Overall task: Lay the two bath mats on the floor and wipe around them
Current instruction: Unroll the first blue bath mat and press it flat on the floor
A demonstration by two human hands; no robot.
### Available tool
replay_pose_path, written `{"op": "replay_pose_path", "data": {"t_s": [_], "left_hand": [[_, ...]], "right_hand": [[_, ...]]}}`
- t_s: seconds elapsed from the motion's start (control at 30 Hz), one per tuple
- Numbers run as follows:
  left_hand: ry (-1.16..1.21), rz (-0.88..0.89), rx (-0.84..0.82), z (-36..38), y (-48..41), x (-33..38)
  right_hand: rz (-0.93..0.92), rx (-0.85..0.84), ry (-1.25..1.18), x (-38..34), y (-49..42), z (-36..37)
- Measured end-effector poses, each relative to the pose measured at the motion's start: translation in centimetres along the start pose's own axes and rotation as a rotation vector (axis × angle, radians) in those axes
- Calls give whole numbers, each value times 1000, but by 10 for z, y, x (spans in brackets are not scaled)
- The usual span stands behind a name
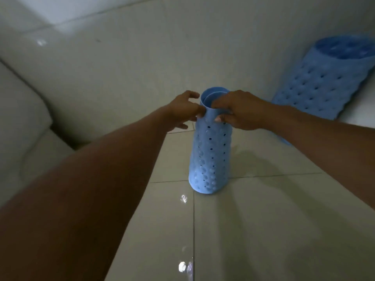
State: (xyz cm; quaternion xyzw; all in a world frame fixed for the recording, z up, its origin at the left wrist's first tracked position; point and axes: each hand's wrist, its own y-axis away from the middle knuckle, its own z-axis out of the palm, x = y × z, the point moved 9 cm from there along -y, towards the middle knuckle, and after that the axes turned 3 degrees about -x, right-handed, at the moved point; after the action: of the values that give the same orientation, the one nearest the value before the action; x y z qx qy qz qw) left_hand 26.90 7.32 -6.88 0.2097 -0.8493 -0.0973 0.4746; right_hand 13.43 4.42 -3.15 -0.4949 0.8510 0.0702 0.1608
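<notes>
A blue rubber bath mat (210, 157), rolled into a tube with small holes and bumps, stands upright on the tiled floor in the middle. My left hand (185, 110) pinches the top rim of the roll from the left. My right hand (237, 110) grips the same rim from the right, thumb on the outer wall. A second blue bath mat (324, 82), loosely rolled, leans against the wall at the right, apart from both hands.
Glossy pale floor tiles (263, 220) with bright light spots stretch toward me. Tiled walls (121, 57) meet in a corner behind the roll. A pale curved fixture (22, 122) fills the left edge.
</notes>
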Motion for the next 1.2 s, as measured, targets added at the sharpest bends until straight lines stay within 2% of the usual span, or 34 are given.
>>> {"op": "replay_pose_path", "data": {"t_s": [0.1, 0.27, 0.33, 0.43, 0.53, 0.67, 0.8, 1.0, 1.2], "left_hand": [[-4, -84, -48, -30, 18, -41], [194, -42, 10, -53, 47, -112], [223, -54, 81, -65, 65, -142], [147, -47, 176, -93, 88, -167], [171, 88, 205, -115, 97, -174], [281, 160, 225, -114, 105, -199], [299, 170, 292, -124, 111, -247], [94, 139, 497, -147, 124, -270], [-195, -39, 322, -88, 103, -316]], "right_hand": [[-83, -18, -44, -33, -24, 22], [-149, 11, -82, -86, -55, 53], [-151, -64, -15, -115, -60, 63], [-86, -134, 145, -137, -66, 69], [-22, -58, 304, -145, -71, 69], [-63, 66, 397, -171, -73, 80], [-22, 43, 538, -182, -77, 92], [55, -165, 509, -189, -96, 115], [161, -492, 489, -160, -83, 196]]}}
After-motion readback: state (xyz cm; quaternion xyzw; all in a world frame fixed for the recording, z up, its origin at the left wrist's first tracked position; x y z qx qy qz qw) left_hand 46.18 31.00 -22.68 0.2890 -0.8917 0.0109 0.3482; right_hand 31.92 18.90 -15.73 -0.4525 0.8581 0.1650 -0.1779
